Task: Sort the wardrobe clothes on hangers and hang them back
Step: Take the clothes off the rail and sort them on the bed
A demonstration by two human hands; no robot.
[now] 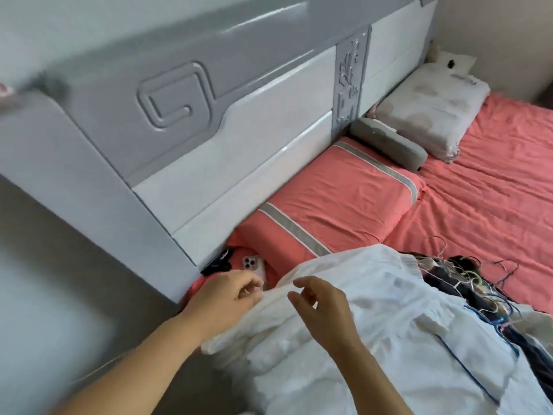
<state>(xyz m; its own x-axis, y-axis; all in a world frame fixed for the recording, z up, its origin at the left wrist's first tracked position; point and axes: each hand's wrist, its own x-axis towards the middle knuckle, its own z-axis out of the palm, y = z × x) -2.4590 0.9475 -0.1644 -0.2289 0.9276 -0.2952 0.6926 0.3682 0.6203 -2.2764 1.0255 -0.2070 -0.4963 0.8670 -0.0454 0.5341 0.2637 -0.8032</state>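
A pile of white clothes [389, 319] with blue piping lies on the near side of the bed. Dark garments and a tangle of thin wire hangers [454, 277] sit at the pile's right edge. My left hand [227, 298] is at the pile's left edge with its fingers curled, touching the white fabric's hem; whether it pinches the cloth I cannot tell. My right hand [323, 307] hovers over the white cloth with fingers loosely bent, holding nothing.
The bed has a coral sheet [484, 199] and a coral pillow [335, 205] against a grey and white headboard [209, 124]. A phone [254, 265] lies by the headboard corner. A grey bolster [389, 145] and a white pillow [434, 106] lie farther back.
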